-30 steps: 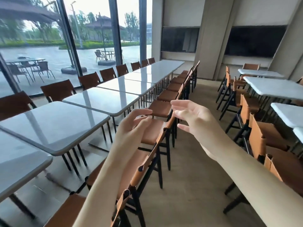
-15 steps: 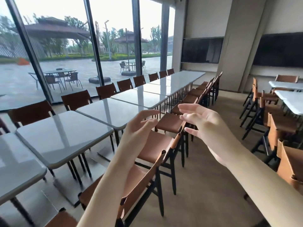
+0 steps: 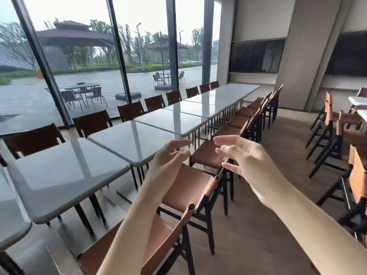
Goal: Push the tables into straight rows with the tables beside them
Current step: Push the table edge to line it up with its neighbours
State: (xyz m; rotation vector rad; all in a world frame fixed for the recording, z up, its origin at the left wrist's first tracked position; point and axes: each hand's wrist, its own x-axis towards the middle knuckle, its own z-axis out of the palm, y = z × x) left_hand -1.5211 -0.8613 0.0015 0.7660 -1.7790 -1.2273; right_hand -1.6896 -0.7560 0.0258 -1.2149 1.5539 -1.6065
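Note:
A long row of grey square tables runs from the near left toward the far wall. The nearest full table [image 3: 59,175] sits slightly apart from the second table [image 3: 135,139], with a small gap between their corners. Farther tables [image 3: 206,108] stand edge to edge. My left hand [image 3: 170,157] and my right hand [image 3: 244,155] hover in the air above the brown chairs, fingers loosely spread, palms facing each other. Neither hand touches a table or a chair.
Brown leather chairs [image 3: 190,187] with black legs line the near side of the row; darker chairs [image 3: 93,122] line the window side. Another row of chairs and tables [image 3: 337,124] stands at the right. Wooden floor [image 3: 278,155] runs between the rows. Glass walls [image 3: 79,56] are at left.
The camera has turned left and tilted up, so the table row sits more central. Both hands stay raised in front of me, holding nothing, in much the same pose.

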